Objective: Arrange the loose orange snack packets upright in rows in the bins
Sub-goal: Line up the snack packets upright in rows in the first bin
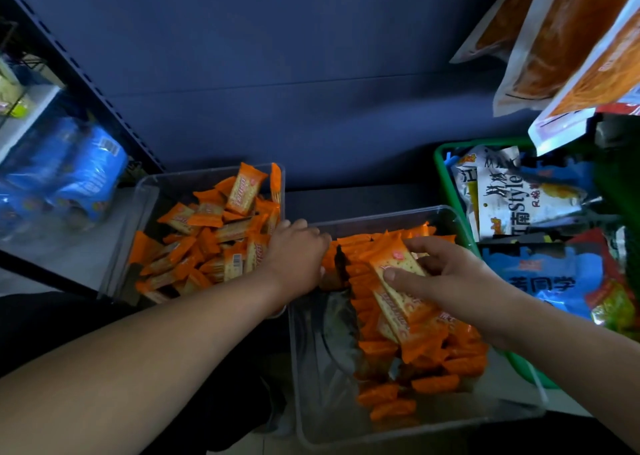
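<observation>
1. Head view: a clear plastic bin (318, 402) is seen low in the middle and is taken as the landmark.
2. Along its right half, orange snack packets (433, 383) are stood on edge in tight rows, so that mostly their crimped seams show. Its left half is bare.
3. Above those rows a held stack (398, 271) of the same packets is carried by the right hand (460, 281). The grip is closed on the stack, with the thumb pressed on the top face. That face shows a pale cracker picture, red lettering and orange ends.
4. At the bin's far left corner the left hand (294, 257) is placed back up, fingers curled down out of sight. Whether its grip holds anything cannot be told.
5. Left of the bin and further back, a second clear bin (145, 195) is filled with loose packets (207, 243) lying at all angles.
6. Right of the bin, a green basket (441, 164) is packed with mixed snack bags.
</observation>
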A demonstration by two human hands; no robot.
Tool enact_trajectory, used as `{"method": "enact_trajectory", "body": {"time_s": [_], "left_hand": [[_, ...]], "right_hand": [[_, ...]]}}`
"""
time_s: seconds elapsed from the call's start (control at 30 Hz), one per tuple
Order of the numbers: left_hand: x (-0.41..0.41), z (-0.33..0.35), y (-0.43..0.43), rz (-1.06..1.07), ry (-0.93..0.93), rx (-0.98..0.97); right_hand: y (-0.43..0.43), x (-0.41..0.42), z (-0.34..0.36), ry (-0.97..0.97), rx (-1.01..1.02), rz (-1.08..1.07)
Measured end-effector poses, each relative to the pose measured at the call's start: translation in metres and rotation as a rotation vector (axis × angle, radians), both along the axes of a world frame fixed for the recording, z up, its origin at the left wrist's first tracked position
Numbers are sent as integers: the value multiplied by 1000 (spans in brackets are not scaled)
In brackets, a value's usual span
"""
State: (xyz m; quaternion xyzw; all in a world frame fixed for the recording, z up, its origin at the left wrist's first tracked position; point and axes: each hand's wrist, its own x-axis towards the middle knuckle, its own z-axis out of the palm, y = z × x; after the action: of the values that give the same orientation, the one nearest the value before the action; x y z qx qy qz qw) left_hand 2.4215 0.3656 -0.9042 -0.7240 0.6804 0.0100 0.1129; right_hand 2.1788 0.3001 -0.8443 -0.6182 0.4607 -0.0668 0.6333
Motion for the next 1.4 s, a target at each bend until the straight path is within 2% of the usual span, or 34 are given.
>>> {"method": "enact_trajectory", "body": {"time_s": [0.1,0.2,0.27,0.37,0.43,0.57,0.67,0.87,1.03,1.27,1.4], "left_hand": [[-1,6,1,28,105,-20],[2,21,4,43,315,-240],[-6,43,11,143,609,-349],[-24,74,28,329,1110,-178],[-33,79,40,348,1201,-129],[-31,79,43,467,1384,-192],[-31,88,43,540,1528,-188],[-32,102,42,564,1607,-131],[-31,110,39,624,1645,-171],[2,122,38,703,1556,-191],[8,120,34,641,1461,-259]], "right_hand": [[2,-1,3,-19,48,-48],[-1,1,6,-42,97,-62],[-3,5,9,-77,142,-61],[-1,17,16,-140,168,-54],[5,25,20,-184,211,-44],[13,35,27,-266,398,-11],[14,33,30,-292,426,-14],[12,26,26,-334,416,-42],[12,28,26,-395,470,-109],[2,23,23,-307,396,-164],[3,25,25,-315,388,-197]]}}
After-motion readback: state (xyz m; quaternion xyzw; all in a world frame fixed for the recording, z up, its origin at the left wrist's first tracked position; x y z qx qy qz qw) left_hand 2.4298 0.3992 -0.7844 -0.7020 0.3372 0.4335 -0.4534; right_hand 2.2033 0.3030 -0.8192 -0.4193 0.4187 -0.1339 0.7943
